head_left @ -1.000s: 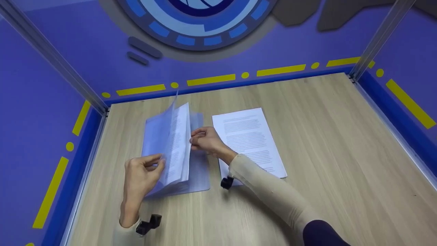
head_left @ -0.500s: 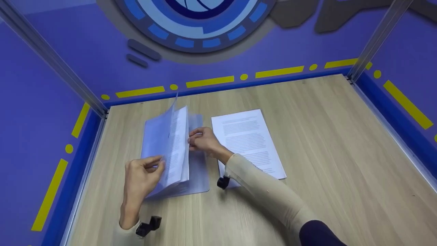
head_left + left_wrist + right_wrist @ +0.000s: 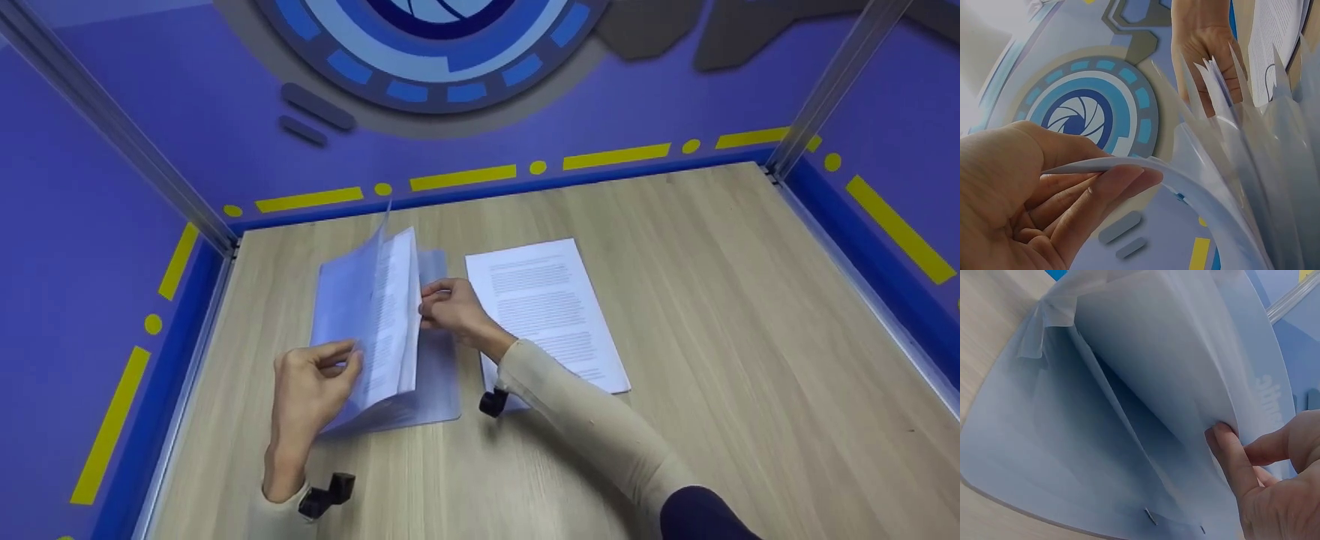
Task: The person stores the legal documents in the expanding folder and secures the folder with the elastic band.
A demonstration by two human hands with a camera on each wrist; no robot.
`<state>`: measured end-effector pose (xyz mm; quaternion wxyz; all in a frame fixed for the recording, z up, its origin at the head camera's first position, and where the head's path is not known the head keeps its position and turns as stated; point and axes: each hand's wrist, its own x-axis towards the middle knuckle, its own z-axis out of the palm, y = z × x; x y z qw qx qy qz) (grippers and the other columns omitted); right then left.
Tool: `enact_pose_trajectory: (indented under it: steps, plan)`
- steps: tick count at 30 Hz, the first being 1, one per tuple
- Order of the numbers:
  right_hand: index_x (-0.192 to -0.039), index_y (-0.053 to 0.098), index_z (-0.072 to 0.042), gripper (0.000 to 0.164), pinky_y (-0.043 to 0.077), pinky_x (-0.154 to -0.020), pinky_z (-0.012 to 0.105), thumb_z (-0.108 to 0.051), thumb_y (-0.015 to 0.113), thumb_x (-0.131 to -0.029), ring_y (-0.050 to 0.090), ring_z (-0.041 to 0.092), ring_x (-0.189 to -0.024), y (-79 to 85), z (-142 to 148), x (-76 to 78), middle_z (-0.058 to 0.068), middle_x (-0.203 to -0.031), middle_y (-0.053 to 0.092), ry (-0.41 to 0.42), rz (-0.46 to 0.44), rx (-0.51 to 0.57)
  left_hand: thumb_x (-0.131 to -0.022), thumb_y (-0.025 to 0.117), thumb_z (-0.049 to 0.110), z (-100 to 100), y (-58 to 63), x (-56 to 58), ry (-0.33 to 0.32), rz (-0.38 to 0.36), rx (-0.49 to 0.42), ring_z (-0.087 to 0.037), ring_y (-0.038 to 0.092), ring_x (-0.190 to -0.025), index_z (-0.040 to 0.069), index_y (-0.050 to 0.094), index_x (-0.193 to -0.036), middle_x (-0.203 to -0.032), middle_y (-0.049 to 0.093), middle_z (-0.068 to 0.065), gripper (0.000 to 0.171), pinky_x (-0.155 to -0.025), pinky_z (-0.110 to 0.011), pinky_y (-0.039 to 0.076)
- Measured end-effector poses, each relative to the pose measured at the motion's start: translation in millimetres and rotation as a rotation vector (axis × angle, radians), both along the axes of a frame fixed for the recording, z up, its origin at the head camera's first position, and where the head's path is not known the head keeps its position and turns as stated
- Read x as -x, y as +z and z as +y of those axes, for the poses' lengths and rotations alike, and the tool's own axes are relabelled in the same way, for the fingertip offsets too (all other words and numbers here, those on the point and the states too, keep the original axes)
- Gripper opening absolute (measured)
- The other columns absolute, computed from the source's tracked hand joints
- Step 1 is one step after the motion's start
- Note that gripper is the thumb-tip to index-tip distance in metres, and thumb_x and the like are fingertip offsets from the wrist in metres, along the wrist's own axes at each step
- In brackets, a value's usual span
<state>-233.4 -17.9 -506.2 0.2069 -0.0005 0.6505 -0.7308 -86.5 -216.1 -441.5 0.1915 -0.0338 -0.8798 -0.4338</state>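
A translucent bluish display book (image 3: 341, 292) stands partly open on the table, its clear pockets (image 3: 1241, 163) fanned out in the left wrist view. Between thumb and fingers my left hand (image 3: 311, 386) pinches the edge of a bluish-white leaf, which bends away in the left wrist view. Farther up, my right hand (image 3: 454, 307) grips the outer edge of raised leaves holding white printed sheets (image 3: 394, 322). Its thumb and fingers lie on opposite sides of that edge in the right wrist view. Two staples (image 3: 1151, 516) show low near the book's fold.
A stack of printed paper (image 3: 540, 300) lies right of the display book, partly under my right forearm. The wooden table (image 3: 712, 300) is bounded by blue-purple panels (image 3: 187, 112) and metal posts at the back corners. Small black devices (image 3: 326, 495) sit at both wrists.
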Motion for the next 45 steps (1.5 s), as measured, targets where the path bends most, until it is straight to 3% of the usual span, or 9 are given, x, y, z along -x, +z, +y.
enact_pose_trajectory:
  steps: [7, 13, 18, 24, 28, 36, 45]
  plan:
    - [-0.108, 0.066, 0.003, 0.019, 0.066, -0.066, 0.027, 0.012, 0.064, -0.091, 0.066, 0.014, -0.074, -2.3, -3, -2.4, 0.007, -0.088, 0.067, -0.006, 0.004, -0.010, -0.087, 0.079, -0.008, 0, -0.1, 0.6, 0.000, 0.010, 0.024, -0.038, 0.081, -0.083, -0.010, 0.081, -0.104, -0.097, 0.080, -0.025, 0.017, -0.069, -0.003, 0.054]
    - [-0.114, 0.064, 0.005, 0.020, 0.065, -0.069, 0.026, 0.008, 0.065, -0.094, 0.067, 0.014, -0.078, -2.5, 1, -1.5, 0.005, -0.089, 0.067, 0.052, 0.021, -0.062, -0.087, 0.079, -0.007, 0, -0.5, 0.7, 0.005, 0.015, 0.035, -0.037, 0.081, -0.083, -0.009, 0.082, -0.104, -0.097, 0.080, -0.024, 0.017, -0.070, -0.002, 0.053]
    - [-0.127, 0.062, 0.008, 0.031, 0.066, -0.077, 0.030, 0.004, 0.067, -0.096, 0.071, 0.017, -0.086, -0.1, 8, -1.5, 0.008, -0.098, 0.071, 0.093, 0.021, -0.101, -0.087, 0.079, -0.007, 0, -0.9, 0.4, 0.009, 0.014, 0.031, -0.038, 0.081, -0.082, -0.009, 0.082, -0.104, -0.097, 0.080, -0.025, 0.017, -0.070, -0.002, 0.054]
    - [-0.134, 0.059, 0.011, 0.039, 0.067, -0.089, 0.036, 0.004, 0.068, -0.097, 0.075, 0.026, -0.098, 5.5, 18, -4.4, 0.021, -0.118, 0.072, 0.111, 0.035, -0.107, -0.087, 0.079, -0.008, 0, -0.7, 0.4, 0.009, 0.008, 0.018, -0.038, 0.081, -0.082, -0.010, 0.081, -0.104, -0.097, 0.080, -0.025, 0.018, -0.069, -0.003, 0.055]
    - [-0.136, 0.058, 0.013, 0.041, 0.066, -0.093, 0.039, 0.003, 0.068, -0.097, 0.076, 0.029, -0.102, 8.7, 26, -6.1, 0.025, -0.121, 0.072, 0.124, 0.077, -0.129, -0.087, 0.079, -0.008, 0, -0.1, 0.1, 0.008, 0.011, 0.027, -0.039, 0.081, -0.082, -0.011, 0.081, -0.104, -0.097, 0.080, -0.026, 0.018, -0.069, -0.002, 0.053]
    - [-0.134, 0.062, 0.012, 0.041, 0.064, -0.095, 0.033, -0.005, 0.069, -0.098, 0.071, 0.021, -0.106, 18.5, 47, -9.8, 0.019, -0.121, 0.073, 0.157, 0.172, -0.207, -0.086, 0.079, -0.007, -1, -0.3, 0.3, 0.012, 0.001, 0.022, -0.040, 0.081, -0.083, -0.011, 0.081, -0.104, -0.097, 0.080, -0.027, 0.018, -0.069, -0.001, 0.052]
    - [-0.131, 0.067, 0.003, 0.036, 0.061, -0.086, 0.030, -0.013, 0.073, -0.099, 0.075, 0.028, -0.108, 23.5, 79, -13.0, 0.013, -0.120, 0.075, 0.134, 0.287, -0.350, -0.086, 0.079, -0.007, 0, 0.1, 0.0, 0.018, 0.008, 0.033, -0.039, 0.081, -0.083, -0.011, 0.081, -0.104, -0.097, 0.080, -0.026, 0.018, -0.069, 0.000, 0.051]
